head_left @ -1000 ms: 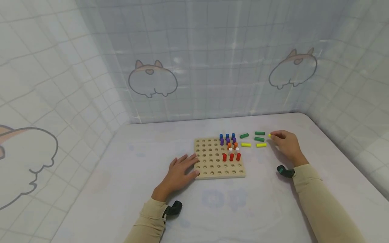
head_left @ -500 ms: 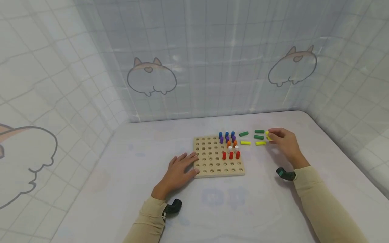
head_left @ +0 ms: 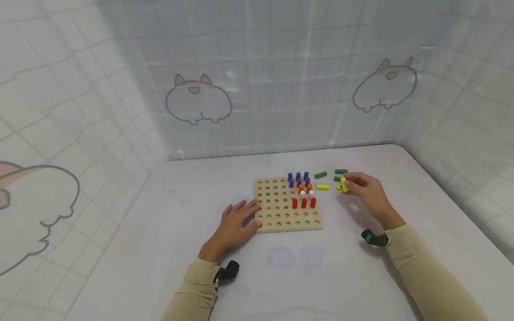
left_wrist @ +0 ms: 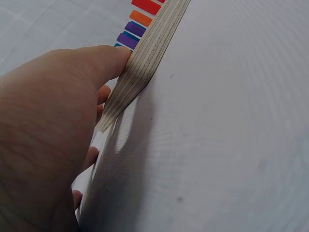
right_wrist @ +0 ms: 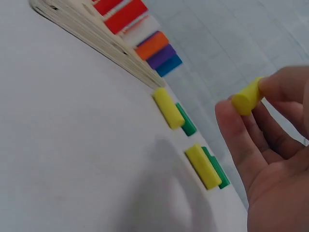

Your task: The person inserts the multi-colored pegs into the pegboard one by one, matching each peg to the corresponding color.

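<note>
A wooden pegboard [head_left: 277, 216] with rows of holes lies on the table. Pegs stand upright toward its right side: red pegs [head_left: 304, 203], white pegs [head_left: 302, 195], orange pegs [head_left: 301, 188], purple pegs [head_left: 299, 182] and blue pegs [head_left: 298, 175]. My left hand [head_left: 234, 227] rests on the board's left edge, fingers spread and fairly straight; the thumb [left_wrist: 104, 63] touches the edge in the left wrist view. Right of the board, my right hand [head_left: 368, 194] pinches a yellow peg [right_wrist: 247, 96] between thumb and fingers, held above the table.
Two yellow pegs lie on the table right of the board, one a nearer yellow peg [right_wrist: 167, 108] and the other a yellow peg [right_wrist: 203, 166] below the hand. Several green pegs [head_left: 320, 175] lie behind them. A tiled curtain [head_left: 261, 89] hangs behind the table.
My right hand has lifted the yellow peg and moved it left, toward the board, turning it more upright. The left hand stays at the board's left edge.
</note>
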A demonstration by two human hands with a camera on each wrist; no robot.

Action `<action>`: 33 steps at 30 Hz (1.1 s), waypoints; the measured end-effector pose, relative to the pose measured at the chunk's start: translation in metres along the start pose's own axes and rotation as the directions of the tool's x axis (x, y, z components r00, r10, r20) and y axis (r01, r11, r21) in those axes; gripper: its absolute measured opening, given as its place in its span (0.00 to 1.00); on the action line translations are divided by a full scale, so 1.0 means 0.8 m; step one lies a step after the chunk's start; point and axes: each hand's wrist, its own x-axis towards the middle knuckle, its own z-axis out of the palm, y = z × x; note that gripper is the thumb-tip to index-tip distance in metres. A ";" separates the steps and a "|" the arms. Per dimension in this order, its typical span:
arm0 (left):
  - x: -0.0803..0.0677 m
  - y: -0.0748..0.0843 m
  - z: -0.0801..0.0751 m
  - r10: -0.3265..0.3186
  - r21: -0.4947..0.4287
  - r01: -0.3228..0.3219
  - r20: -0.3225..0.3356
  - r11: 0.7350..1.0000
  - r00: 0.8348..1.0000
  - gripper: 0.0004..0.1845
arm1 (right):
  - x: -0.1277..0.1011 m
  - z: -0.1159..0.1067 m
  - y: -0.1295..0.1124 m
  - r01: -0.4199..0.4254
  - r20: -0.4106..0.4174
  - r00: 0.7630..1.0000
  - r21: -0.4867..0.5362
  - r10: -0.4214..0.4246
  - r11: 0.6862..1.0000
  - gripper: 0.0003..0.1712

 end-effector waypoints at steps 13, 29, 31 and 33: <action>0.002 -0.007 0.004 0.002 -0.007 -0.002 0.008 1.000 1.000 0.31 | -0.013 0.027 -0.001 0.017 0.136 0.990 0.056 -0.024 0.998 0.26; 0.002 -0.005 0.001 0.000 -0.019 0.001 0.013 1.000 1.000 0.32 | -0.022 0.050 -0.008 -0.006 0.195 0.981 0.056 -0.006 0.998 0.24; 0.001 -0.005 0.001 0.000 -0.023 0.000 0.011 1.000 1.000 0.32 | -0.024 0.053 -0.009 -0.008 0.204 0.979 0.040 -0.001 0.999 0.22; 0.001 -0.005 0.001 0.004 -0.024 -0.004 0.010 1.000 1.000 0.32 | -0.026 0.055 -0.010 -0.006 0.209 0.978 0.019 0.002 1.000 0.19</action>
